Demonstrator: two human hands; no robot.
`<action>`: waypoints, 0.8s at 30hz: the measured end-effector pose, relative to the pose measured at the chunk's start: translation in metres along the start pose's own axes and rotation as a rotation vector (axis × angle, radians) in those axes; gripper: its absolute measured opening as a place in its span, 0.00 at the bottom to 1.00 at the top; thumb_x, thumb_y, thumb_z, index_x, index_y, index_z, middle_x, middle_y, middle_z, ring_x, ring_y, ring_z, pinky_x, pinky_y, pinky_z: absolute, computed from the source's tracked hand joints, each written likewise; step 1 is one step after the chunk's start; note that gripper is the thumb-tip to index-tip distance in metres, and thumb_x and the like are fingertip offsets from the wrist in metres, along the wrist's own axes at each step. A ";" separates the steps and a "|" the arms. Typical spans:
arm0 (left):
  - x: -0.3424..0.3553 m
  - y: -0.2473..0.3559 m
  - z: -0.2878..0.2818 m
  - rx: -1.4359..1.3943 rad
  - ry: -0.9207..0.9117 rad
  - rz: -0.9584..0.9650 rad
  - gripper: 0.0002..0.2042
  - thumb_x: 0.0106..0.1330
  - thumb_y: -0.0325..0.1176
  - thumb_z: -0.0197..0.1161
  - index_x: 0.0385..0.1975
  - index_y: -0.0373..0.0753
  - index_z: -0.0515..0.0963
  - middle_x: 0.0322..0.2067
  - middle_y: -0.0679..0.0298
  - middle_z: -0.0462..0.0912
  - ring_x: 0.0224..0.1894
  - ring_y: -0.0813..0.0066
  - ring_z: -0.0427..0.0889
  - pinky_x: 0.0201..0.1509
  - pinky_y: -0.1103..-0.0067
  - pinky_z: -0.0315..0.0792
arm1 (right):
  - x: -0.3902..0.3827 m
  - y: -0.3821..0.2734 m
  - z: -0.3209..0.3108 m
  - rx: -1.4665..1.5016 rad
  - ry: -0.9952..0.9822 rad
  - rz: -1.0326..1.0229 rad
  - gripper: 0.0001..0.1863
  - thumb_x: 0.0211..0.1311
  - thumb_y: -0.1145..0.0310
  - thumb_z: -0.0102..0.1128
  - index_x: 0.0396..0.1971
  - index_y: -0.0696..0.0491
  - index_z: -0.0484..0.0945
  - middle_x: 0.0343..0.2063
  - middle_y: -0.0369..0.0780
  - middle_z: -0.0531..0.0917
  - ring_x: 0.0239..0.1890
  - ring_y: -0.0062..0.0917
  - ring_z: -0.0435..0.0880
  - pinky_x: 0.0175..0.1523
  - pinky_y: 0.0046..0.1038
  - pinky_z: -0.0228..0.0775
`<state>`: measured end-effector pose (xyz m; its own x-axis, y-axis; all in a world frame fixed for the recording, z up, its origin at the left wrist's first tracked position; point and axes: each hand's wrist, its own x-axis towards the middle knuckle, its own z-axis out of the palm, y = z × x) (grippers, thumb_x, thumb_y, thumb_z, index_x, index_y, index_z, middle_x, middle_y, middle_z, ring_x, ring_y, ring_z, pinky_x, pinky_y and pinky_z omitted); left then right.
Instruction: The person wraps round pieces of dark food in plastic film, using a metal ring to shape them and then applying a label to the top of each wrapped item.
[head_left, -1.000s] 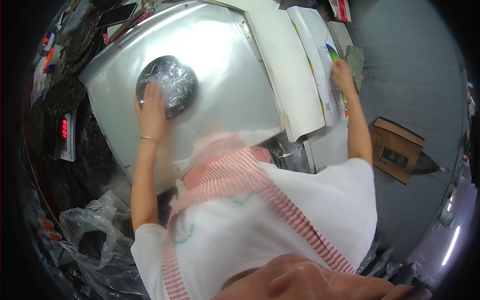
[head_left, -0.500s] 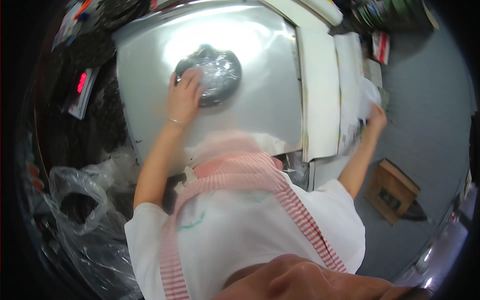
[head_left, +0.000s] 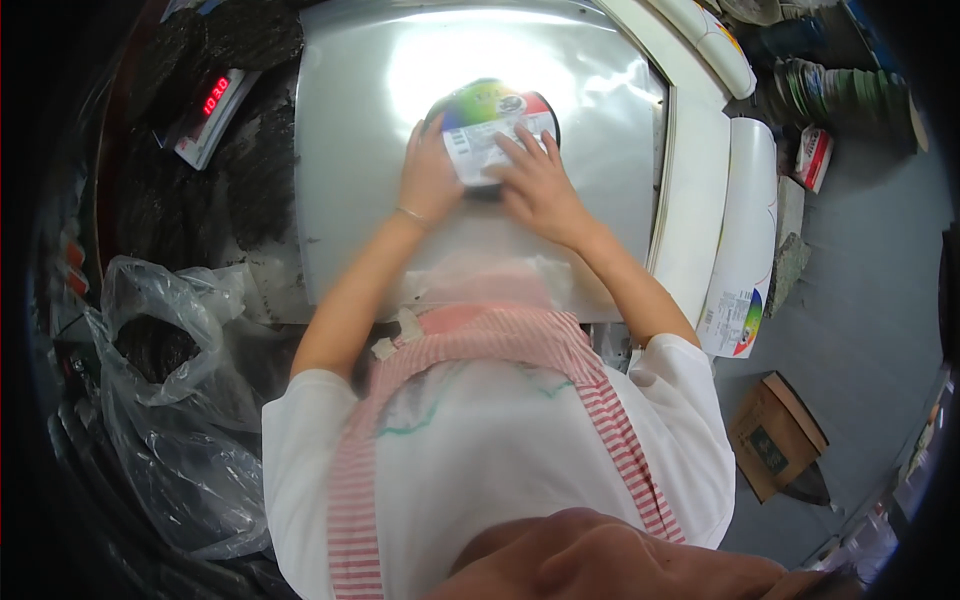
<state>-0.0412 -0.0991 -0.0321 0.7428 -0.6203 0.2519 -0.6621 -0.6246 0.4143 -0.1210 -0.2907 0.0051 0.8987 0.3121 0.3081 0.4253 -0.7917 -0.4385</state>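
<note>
A round dark disc [head_left: 484, 192], wrapped in shiny clear film, lies on the metal sheet [head_left: 380, 250] in front of me. Over most of its top rests a label [head_left: 478, 140], rainbow-coloured at the far side and white with print at the near side. My left hand [head_left: 432, 178] lies along the label's left edge, fingers stretched forward and somewhat blurred. Flat across the label's right half is my right hand [head_left: 540, 190], its fingers spread. The two hands hide parts of the disc's near rim.
To the right lies a curled stack of labels [head_left: 742, 230], beside a white board [head_left: 690, 190]. A scale with a red display [head_left: 212, 120] stands at left amid dark, flaky material [head_left: 255, 140]. A clear plastic bag [head_left: 175, 400] sits lower left; a brown paper package [head_left: 778, 435] lies lower right.
My right hand has come from the label stack at right onto the disc, where a label now lies. The view has shifted, and my left hand remains at the disc's left side.
</note>
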 end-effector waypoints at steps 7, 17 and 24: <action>-0.001 0.000 0.002 -0.223 0.109 -0.041 0.17 0.61 0.32 0.53 0.50 0.35 0.76 0.58 0.48 0.68 0.65 0.53 0.60 0.70 0.62 0.51 | 0.042 0.027 0.033 -0.092 -0.092 0.095 0.30 0.66 0.52 0.48 0.66 0.44 0.60 0.68 0.46 0.55 0.70 0.46 0.48 0.70 0.53 0.34; 0.008 -0.019 -0.041 -0.555 -0.054 0.024 0.22 0.70 0.34 0.48 0.61 0.29 0.64 0.60 0.56 0.68 0.66 0.65 0.61 0.70 0.72 0.52 | 0.047 0.019 0.052 -0.396 -0.229 -0.025 0.35 0.54 0.37 0.52 0.61 0.39 0.69 0.67 0.39 0.60 0.67 0.49 0.55 0.60 0.68 0.42; 0.003 -0.044 -0.036 -0.971 -0.093 -0.716 0.24 0.61 0.40 0.66 0.51 0.30 0.71 0.42 0.60 0.78 0.42 0.76 0.77 0.45 0.80 0.72 | 0.021 0.025 0.004 -0.003 -0.032 0.170 0.35 0.58 0.55 0.59 0.60 0.60 0.62 0.62 0.53 0.63 0.61 0.46 0.65 0.63 0.41 0.57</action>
<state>-0.0064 -0.0565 -0.0185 0.8741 -0.3366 -0.3503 0.2762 -0.2491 0.9283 -0.0906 -0.3021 -0.0026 0.9606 0.1903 0.2028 0.2668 -0.8361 -0.4794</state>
